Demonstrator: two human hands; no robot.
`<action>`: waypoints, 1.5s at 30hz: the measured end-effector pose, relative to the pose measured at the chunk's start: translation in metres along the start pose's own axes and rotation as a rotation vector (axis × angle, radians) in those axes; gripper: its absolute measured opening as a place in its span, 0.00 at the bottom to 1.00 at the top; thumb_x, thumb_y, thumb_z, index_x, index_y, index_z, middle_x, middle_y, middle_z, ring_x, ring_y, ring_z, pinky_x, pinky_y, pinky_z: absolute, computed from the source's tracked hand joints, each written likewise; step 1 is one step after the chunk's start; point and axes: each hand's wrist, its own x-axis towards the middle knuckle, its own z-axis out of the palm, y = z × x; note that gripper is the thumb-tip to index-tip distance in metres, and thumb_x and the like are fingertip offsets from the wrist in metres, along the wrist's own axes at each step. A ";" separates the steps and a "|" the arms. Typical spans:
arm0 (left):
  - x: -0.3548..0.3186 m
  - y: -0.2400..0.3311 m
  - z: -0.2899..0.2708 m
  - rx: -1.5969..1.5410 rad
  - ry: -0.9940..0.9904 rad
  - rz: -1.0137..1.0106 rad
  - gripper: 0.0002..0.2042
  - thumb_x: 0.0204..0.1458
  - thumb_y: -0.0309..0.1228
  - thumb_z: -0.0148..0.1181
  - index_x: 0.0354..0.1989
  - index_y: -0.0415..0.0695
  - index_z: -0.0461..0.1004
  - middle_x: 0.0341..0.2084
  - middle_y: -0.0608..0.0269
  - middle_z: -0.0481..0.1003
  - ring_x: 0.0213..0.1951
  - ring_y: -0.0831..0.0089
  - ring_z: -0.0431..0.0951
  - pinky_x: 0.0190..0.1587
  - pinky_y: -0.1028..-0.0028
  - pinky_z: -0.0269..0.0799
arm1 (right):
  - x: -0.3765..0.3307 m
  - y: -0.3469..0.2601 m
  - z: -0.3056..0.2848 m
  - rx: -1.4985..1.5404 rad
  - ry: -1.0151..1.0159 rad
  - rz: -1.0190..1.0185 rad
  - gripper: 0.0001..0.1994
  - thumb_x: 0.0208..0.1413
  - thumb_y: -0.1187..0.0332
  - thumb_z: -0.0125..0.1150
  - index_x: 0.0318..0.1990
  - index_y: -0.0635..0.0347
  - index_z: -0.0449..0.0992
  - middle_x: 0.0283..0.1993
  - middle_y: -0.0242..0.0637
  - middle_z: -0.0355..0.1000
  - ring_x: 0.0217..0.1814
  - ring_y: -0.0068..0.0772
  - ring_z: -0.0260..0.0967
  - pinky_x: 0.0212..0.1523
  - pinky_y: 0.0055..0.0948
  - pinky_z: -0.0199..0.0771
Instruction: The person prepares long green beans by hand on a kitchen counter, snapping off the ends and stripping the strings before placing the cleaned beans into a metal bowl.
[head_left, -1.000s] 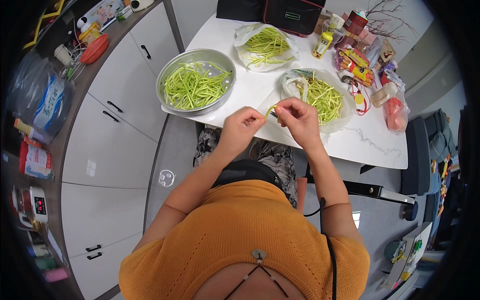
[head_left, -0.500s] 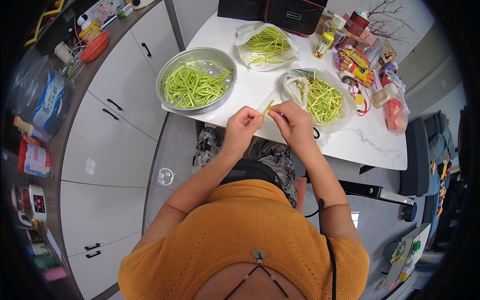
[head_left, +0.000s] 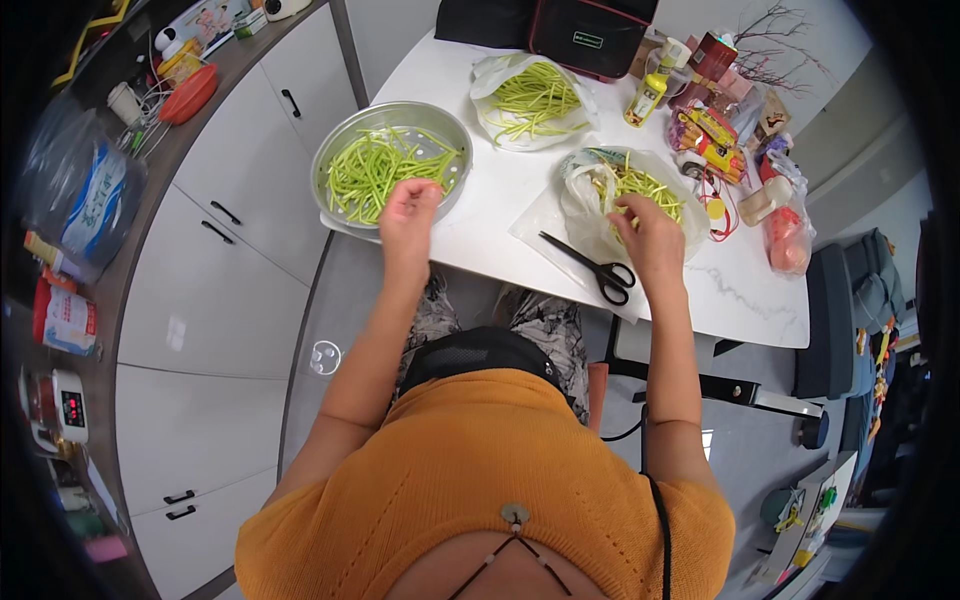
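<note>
The left hand (head_left: 408,222) curls over the pan (head_left: 458,130), the right hand (head_left: 652,240) over bagged stems (head_left: 645,182); whether either holds anything is unclear. Fetching seems underway; next calls for pinching one free.

Head-worn fisheye view, left of a side-by-side pair, looking steeply down and forward, orange sweater (head_left: 480,460) close below, left hand (head_left: 410,217) and right hand (head_left: 650,238) farther out, over white table (head_left: 500,205), cabinets (head_left: 215,290) bowed leftward
</note>
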 end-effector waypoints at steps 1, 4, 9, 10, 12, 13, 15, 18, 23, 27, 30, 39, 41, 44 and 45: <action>0.008 0.003 -0.005 0.096 0.015 0.053 0.04 0.53 0.25 0.53 0.35 0.40 0.72 0.30 0.66 0.74 0.31 0.82 0.70 0.38 0.83 0.65 | 0.005 0.011 -0.001 -0.085 0.026 0.028 0.07 0.45 0.66 0.62 0.34 0.53 0.76 0.31 0.37 0.72 0.31 0.41 0.72 0.30 0.34 0.70; 0.034 -0.002 -0.028 0.504 0.061 0.212 0.06 0.49 0.25 0.57 0.35 0.39 0.72 0.30 0.63 0.73 0.33 0.74 0.71 0.41 0.77 0.66 | 0.017 0.030 -0.001 -0.211 0.091 0.063 0.06 0.47 0.66 0.61 0.34 0.52 0.76 0.33 0.36 0.72 0.32 0.42 0.72 0.31 0.36 0.71; 0.055 0.002 -0.036 0.862 0.103 0.414 0.09 0.45 0.24 0.57 0.36 0.40 0.73 0.35 0.57 0.72 0.41 0.62 0.71 0.47 0.69 0.64 | 0.039 0.026 0.009 -0.120 0.072 0.013 0.05 0.46 0.67 0.60 0.33 0.53 0.76 0.35 0.35 0.72 0.33 0.44 0.71 0.32 0.37 0.70; 0.056 0.000 -0.035 0.862 0.103 0.402 0.09 0.45 0.24 0.57 0.36 0.41 0.73 0.36 0.57 0.72 0.42 0.61 0.70 0.47 0.68 0.64 | 0.047 0.021 0.015 -0.111 0.030 -0.003 0.06 0.46 0.68 0.60 0.33 0.54 0.76 0.35 0.35 0.72 0.33 0.43 0.71 0.32 0.37 0.71; 0.053 -0.001 -0.030 0.858 0.092 0.385 0.09 0.44 0.23 0.57 0.36 0.41 0.73 0.38 0.56 0.72 0.45 0.60 0.69 0.49 0.66 0.62 | 0.064 0.009 0.027 -0.071 -0.020 -0.088 0.06 0.45 0.69 0.60 0.32 0.55 0.76 0.35 0.36 0.72 0.33 0.44 0.71 0.33 0.38 0.71; 0.052 -0.003 -0.028 0.854 0.078 0.395 0.09 0.44 0.23 0.57 0.36 0.41 0.73 0.38 0.56 0.72 0.45 0.60 0.69 0.49 0.66 0.63 | 0.072 0.005 0.034 -0.052 -0.053 -0.130 0.06 0.45 0.69 0.60 0.32 0.56 0.76 0.34 0.37 0.72 0.33 0.44 0.71 0.33 0.38 0.71; 0.050 -0.007 -0.027 0.852 0.056 0.416 0.09 0.44 0.23 0.57 0.36 0.40 0.73 0.38 0.55 0.72 0.45 0.59 0.70 0.49 0.67 0.63 | 0.096 0.000 0.053 -0.103 -0.135 -0.169 0.05 0.45 0.69 0.61 0.31 0.56 0.76 0.34 0.36 0.71 0.34 0.43 0.71 0.35 0.37 0.71; 0.044 -0.007 -0.023 0.765 0.009 0.376 0.09 0.45 0.22 0.57 0.36 0.40 0.73 0.36 0.55 0.73 0.43 0.59 0.71 0.48 0.67 0.64 | 0.133 0.001 0.086 -0.213 -0.261 -0.264 0.08 0.45 0.70 0.60 0.34 0.56 0.75 0.37 0.37 0.71 0.39 0.41 0.70 0.39 0.35 0.71; 0.026 0.001 -0.013 0.686 -0.067 0.333 0.08 0.46 0.21 0.55 0.36 0.39 0.73 0.34 0.55 0.73 0.39 0.60 0.72 0.44 0.68 0.66 | 0.177 0.025 0.167 -0.484 -0.386 -0.311 0.22 0.40 0.75 0.59 0.48 0.61 0.66 0.45 0.41 0.67 0.48 0.39 0.67 0.45 0.33 0.71; 0.024 0.001 -0.011 0.679 -0.112 0.359 0.08 0.46 0.19 0.55 0.36 0.39 0.73 0.32 0.55 0.73 0.37 0.60 0.72 0.40 0.68 0.67 | 0.198 0.033 0.195 -0.514 -0.345 -0.368 0.34 0.36 0.77 0.60 0.56 0.63 0.57 0.53 0.41 0.61 0.53 0.38 0.63 0.49 0.31 0.70; 0.021 0.004 -0.007 0.662 -0.163 0.345 0.09 0.45 0.19 0.55 0.37 0.39 0.72 0.31 0.56 0.73 0.35 0.60 0.72 0.37 0.68 0.68 | 0.213 0.034 0.204 -0.525 -0.397 -0.350 0.37 0.36 0.77 0.60 0.59 0.62 0.53 0.58 0.42 0.57 0.58 0.39 0.59 0.54 0.33 0.65; 0.021 -0.010 -0.016 0.784 -0.324 0.610 0.10 0.40 0.18 0.58 0.34 0.38 0.72 0.28 0.57 0.73 0.32 0.61 0.72 0.35 0.69 0.70 | 0.239 0.021 0.206 -0.663 -0.604 -0.276 0.31 0.41 0.75 0.57 0.57 0.60 0.58 0.59 0.42 0.59 0.62 0.39 0.56 0.58 0.40 0.58; 0.020 -0.011 -0.018 0.793 -0.338 0.629 0.10 0.39 0.18 0.58 0.34 0.38 0.73 0.28 0.58 0.73 0.32 0.63 0.73 0.35 0.70 0.70 | 0.246 0.019 0.209 -0.672 -0.662 -0.244 0.32 0.40 0.75 0.57 0.58 0.60 0.58 0.61 0.44 0.57 0.63 0.41 0.54 0.59 0.41 0.56; 0.020 -0.012 -0.020 0.805 -0.354 0.663 0.11 0.38 0.18 0.57 0.34 0.38 0.73 0.28 0.60 0.73 0.33 0.65 0.73 0.35 0.70 0.70 | 0.251 0.019 0.210 -0.702 -0.662 -0.238 0.32 0.40 0.72 0.57 0.58 0.58 0.59 0.61 0.44 0.57 0.64 0.42 0.53 0.59 0.42 0.56; 0.020 -0.012 -0.021 0.813 -0.357 0.674 0.11 0.38 0.19 0.57 0.34 0.38 0.74 0.28 0.60 0.73 0.33 0.65 0.73 0.35 0.70 0.70 | 0.251 0.019 0.211 -0.713 -0.645 -0.245 0.31 0.41 0.72 0.58 0.58 0.58 0.59 0.61 0.42 0.58 0.64 0.40 0.54 0.58 0.42 0.57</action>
